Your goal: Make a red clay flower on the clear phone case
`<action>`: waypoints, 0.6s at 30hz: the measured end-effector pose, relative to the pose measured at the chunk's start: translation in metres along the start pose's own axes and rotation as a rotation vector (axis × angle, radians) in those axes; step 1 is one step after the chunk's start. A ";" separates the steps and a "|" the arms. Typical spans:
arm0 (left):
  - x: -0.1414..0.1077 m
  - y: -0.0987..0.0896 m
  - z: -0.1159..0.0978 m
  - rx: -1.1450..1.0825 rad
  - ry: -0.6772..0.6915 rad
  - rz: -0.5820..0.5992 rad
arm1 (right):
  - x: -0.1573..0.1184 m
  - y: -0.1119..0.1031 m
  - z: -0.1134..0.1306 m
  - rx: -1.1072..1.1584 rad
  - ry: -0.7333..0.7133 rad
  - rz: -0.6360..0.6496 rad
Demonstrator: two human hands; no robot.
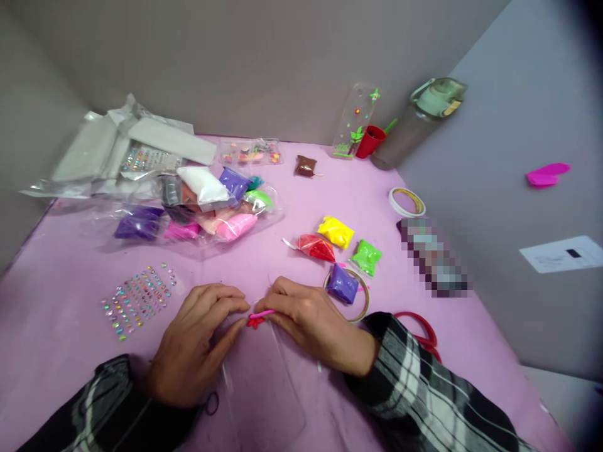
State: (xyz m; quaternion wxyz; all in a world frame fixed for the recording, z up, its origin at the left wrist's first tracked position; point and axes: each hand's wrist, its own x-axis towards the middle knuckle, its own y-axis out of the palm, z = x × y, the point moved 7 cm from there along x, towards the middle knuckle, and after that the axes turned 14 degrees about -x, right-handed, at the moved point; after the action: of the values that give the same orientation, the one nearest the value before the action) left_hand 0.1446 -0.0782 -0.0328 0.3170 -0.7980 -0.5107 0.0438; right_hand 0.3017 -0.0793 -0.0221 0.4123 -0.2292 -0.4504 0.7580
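Observation:
A clear phone case (282,392) lies on the pink table in front of me, its outline faint. Near its far end sits a small red clay flower (255,322). My left hand (195,339) is curled at the case's far left corner, with thumb and fingertips beside the flower. Between the thumb and fingers of my right hand (311,317) is a thin pink stick-like tool (262,314); its tip is over the flower. What the tool's other end looks like is hidden in the hand.
Purple (343,284), red (316,247), yellow (336,231) and green clay packets (366,257) lie beyond my right hand. Red-handled scissors (426,333) are by my right sleeve. A gem sticker sheet (139,300) lies left; bagged clay (202,207) and a bottle (414,122) stand farther back.

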 end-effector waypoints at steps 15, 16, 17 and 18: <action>0.000 -0.003 -0.001 0.005 0.034 -0.005 | -0.002 -0.024 -0.001 0.064 0.128 -0.093; -0.002 -0.005 0.001 0.002 0.027 -0.015 | -0.004 -0.027 0.001 0.079 0.133 -0.079; -0.004 -0.007 0.004 -0.001 0.014 -0.029 | -0.005 -0.029 0.003 0.100 0.129 -0.056; -0.007 -0.010 0.009 0.001 -0.024 -0.052 | -0.007 -0.029 0.005 0.130 0.117 -0.027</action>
State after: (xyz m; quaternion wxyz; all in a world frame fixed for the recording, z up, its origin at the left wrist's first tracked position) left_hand 0.1305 -0.0772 -0.0359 0.3123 -0.7838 -0.5349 0.0455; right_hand 0.3138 -0.0804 0.0059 0.4622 -0.2399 -0.3782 0.7654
